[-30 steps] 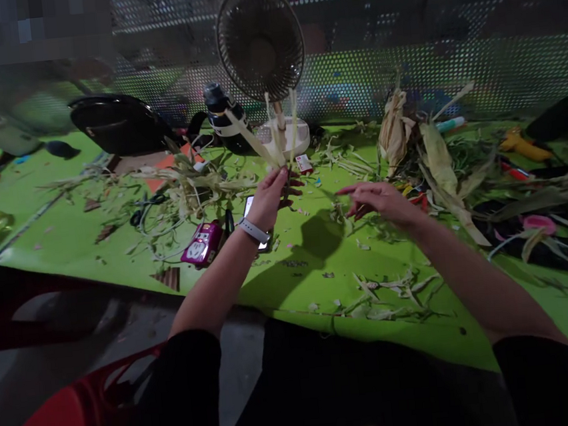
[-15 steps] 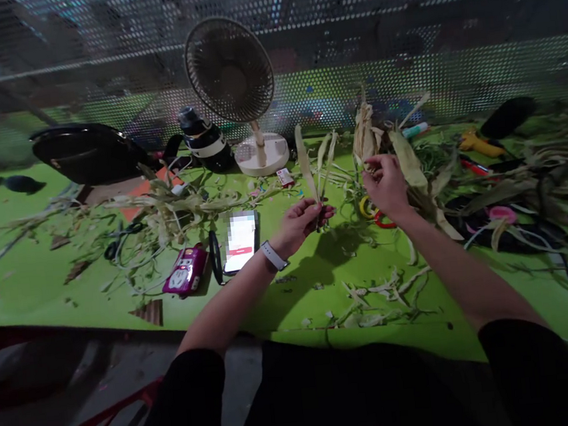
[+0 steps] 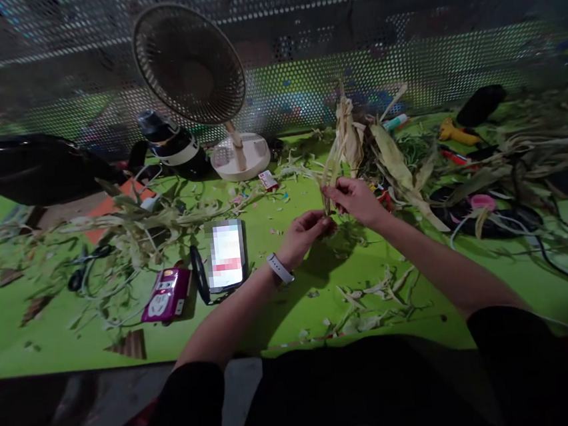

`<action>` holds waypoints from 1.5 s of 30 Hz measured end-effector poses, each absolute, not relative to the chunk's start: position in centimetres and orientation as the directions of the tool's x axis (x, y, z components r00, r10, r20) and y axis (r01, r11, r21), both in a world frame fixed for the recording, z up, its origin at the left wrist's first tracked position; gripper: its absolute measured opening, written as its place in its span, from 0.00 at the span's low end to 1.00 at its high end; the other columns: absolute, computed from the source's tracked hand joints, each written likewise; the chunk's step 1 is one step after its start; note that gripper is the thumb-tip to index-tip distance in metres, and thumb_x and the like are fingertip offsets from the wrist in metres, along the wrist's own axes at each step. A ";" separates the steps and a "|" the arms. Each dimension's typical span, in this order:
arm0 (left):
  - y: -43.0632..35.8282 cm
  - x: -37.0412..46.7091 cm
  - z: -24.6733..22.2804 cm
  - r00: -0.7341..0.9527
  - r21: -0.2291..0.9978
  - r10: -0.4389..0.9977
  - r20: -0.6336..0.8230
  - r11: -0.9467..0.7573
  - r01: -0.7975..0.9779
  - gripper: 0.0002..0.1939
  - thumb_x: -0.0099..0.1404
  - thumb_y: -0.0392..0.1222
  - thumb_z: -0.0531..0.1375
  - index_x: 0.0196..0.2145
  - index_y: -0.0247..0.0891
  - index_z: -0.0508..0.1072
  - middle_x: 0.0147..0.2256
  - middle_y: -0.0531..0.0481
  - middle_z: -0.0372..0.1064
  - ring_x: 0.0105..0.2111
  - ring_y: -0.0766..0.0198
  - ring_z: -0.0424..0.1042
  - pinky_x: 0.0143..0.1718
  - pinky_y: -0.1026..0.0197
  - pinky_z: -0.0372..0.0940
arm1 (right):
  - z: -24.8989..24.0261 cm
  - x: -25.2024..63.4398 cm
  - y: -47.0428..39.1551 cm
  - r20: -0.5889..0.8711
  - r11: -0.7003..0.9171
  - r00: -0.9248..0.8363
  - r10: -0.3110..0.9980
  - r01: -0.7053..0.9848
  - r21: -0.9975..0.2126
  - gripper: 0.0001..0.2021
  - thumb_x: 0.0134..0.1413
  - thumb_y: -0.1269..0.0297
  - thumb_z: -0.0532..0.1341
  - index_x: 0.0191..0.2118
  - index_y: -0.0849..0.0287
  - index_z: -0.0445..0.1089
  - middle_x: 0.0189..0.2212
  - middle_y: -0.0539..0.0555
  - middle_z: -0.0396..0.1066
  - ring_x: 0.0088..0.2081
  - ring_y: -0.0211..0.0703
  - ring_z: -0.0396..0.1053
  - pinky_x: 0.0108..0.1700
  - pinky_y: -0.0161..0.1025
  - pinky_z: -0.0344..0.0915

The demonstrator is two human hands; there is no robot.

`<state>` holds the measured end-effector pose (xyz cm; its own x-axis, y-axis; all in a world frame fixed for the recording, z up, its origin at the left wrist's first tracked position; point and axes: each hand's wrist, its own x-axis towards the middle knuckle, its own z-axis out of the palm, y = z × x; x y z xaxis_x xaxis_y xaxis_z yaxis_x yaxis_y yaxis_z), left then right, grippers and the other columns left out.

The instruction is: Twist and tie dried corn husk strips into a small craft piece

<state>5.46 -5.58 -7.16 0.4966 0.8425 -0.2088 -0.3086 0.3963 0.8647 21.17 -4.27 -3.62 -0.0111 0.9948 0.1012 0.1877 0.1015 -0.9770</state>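
Observation:
Dried corn husk strips (image 3: 329, 172) stand upright between my two hands over the middle of the green table. My left hand (image 3: 302, 239), with a pale watch band on its wrist, is closed on their lower end. Just above it, the fingers of my right hand (image 3: 357, 200) pinch the strips higher up. Behind my right hand stands a bundle of dry husks (image 3: 349, 133). A broad pale husk (image 3: 395, 159) leans to the right of it. A small red item (image 3: 384, 200) shows partly behind my right wrist.
Left of my forearm lie a lit phone (image 3: 226, 255) and a purple device (image 3: 167, 294). A fan (image 3: 241, 157) and a black bottle (image 3: 177, 149) stand at the back, before a perforated metal screen (image 3: 290, 65). Husk scraps (image 3: 376, 291) lie in front; scissors (image 3: 87, 259) are at left.
My right hand has moved left and down to the husk strips and now pinches them. The strips, spread apart before, are gathered together. The view has shifted right.

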 end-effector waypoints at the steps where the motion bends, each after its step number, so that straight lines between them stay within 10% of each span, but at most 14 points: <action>1: -5.6 5.4 -7.2 0.512 0.863 0.831 -0.218 0.409 -0.296 0.21 0.43 0.46 0.72 0.32 0.33 0.72 0.28 0.52 0.74 0.29 0.69 0.74 0.37 0.64 0.67 | -3.6 21.2 -4.2 0.081 0.081 -0.011 0.997 0.158 -0.984 0.21 0.47 0.45 0.63 0.21 0.56 0.57 0.16 0.44 0.57 0.17 0.32 0.55 0.20 0.34 0.53; 12: -5.5 5.2 -7.2 0.514 0.883 0.843 -0.159 0.354 -0.308 0.18 0.51 0.49 0.68 0.33 0.33 0.72 0.25 0.54 0.70 0.26 0.74 0.69 0.34 0.68 0.65 | -4.7 21.1 -4.3 0.069 0.061 0.093 0.993 0.090 -0.994 0.33 0.44 0.54 0.68 0.53 0.49 0.51 0.28 0.45 0.64 0.22 0.34 0.62 0.22 0.34 0.59; 17: -5.6 5.3 -7.0 0.447 0.866 0.883 -0.144 0.331 -0.374 0.19 0.48 0.48 0.70 0.32 0.34 0.70 0.25 0.55 0.71 0.26 0.72 0.71 0.35 0.66 0.67 | -4.0 20.8 -5.0 0.157 0.131 0.160 0.975 0.167 -0.977 0.23 0.48 0.51 0.65 0.45 0.51 0.56 0.34 0.50 0.65 0.25 0.35 0.64 0.23 0.35 0.61; 24: -4.8 4.9 -6.9 0.308 0.857 0.945 -0.107 0.245 -0.453 0.18 0.50 0.48 0.69 0.33 0.36 0.70 0.25 0.55 0.71 0.24 0.72 0.70 0.30 0.68 0.67 | -3.3 20.9 -4.9 -0.248 -0.170 -0.294 0.923 0.266 -0.949 0.23 0.47 0.40 0.60 0.33 0.58 0.63 0.22 0.47 0.64 0.16 0.33 0.60 0.17 0.34 0.56; 33: -4.2 4.3 -6.9 0.303 0.830 0.943 -0.138 0.277 -0.484 0.10 0.56 0.42 0.66 0.33 0.36 0.71 0.23 0.56 0.68 0.22 0.74 0.67 0.27 0.70 0.64 | -3.2 22.6 -3.8 -0.009 0.059 -0.180 0.984 0.370 -0.927 0.14 0.46 0.55 0.63 0.31 0.62 0.70 0.23 0.47 0.66 0.21 0.32 0.62 0.23 0.32 0.60; 39: -3.3 3.7 -6.4 0.220 0.846 0.949 -0.227 0.304 -0.437 0.06 0.56 0.39 0.64 0.31 0.35 0.72 0.23 0.54 0.69 0.24 0.73 0.68 0.28 0.69 0.63 | 1.4 29.4 -3.8 0.280 0.154 0.212 0.936 0.469 -0.870 0.08 0.53 0.62 0.59 0.37 0.60 0.70 0.30 0.51 0.72 0.23 0.32 0.66 0.26 0.33 0.61; 45: -2.6 3.3 -5.8 0.136 0.882 0.977 -0.167 0.209 -0.422 0.04 0.56 0.39 0.64 0.31 0.37 0.74 0.24 0.54 0.70 0.25 0.73 0.69 0.26 0.70 0.61 | -0.7 30.7 -7.4 -0.041 -0.166 0.165 0.985 0.887 -0.432 0.10 0.50 0.60 0.59 0.30 0.61 0.73 0.25 0.53 0.73 0.25 0.39 0.67 0.29 0.36 0.60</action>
